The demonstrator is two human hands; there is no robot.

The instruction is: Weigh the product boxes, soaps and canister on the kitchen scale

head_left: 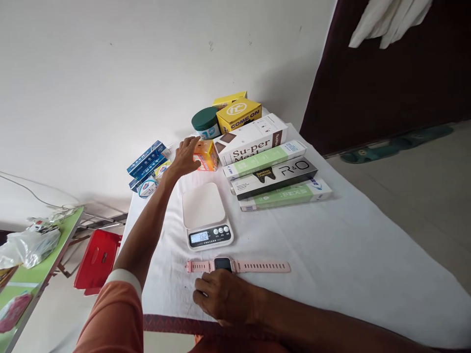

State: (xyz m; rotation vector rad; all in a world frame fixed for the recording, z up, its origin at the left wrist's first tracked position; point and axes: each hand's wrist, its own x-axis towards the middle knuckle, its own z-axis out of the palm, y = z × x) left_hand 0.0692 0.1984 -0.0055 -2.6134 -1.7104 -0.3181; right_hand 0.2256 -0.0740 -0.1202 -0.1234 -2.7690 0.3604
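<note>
Orange box [208, 156] sits near the table's [349, 235] far edge, just left of the long cartons [272, 171]. My left hand [186, 154] lays open fingers on its top, not yet gripping. Light, stiff cardboard, I judge: pinch its sides. My right hand [221, 295] rests loosely curled, empty, by the watch [237, 265].

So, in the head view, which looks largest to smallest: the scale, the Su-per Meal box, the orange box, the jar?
1. scale, nearest the camera
2. Su-per Meal box, close behind; farther off, so unsure
3. orange box and jar: alike, not ranked
</note>
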